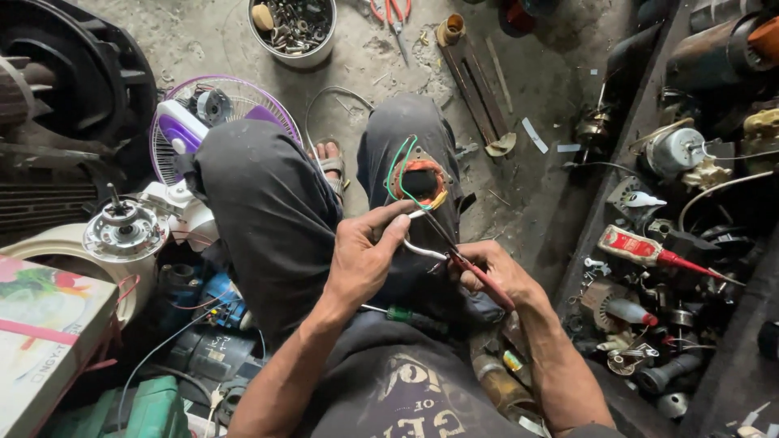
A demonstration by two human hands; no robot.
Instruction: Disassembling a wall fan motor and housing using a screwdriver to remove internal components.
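Rough grey concrete floor (560,65), littered with scraps, is seen beneath a seated person's dark-trousered knees. One round motor stator (418,180), wound with orange copper and trailing green leads, is rested on the right knee. A white wire (422,250) is pinched between thumb and fingers of the left hand (365,259). One pair of red-handled pliers (475,272) is gripped in the closed right hand (495,272), tips at the wire. One metal bowl (294,28) of screws and one purple-trimmed fan guard (215,113) are seen beyond.
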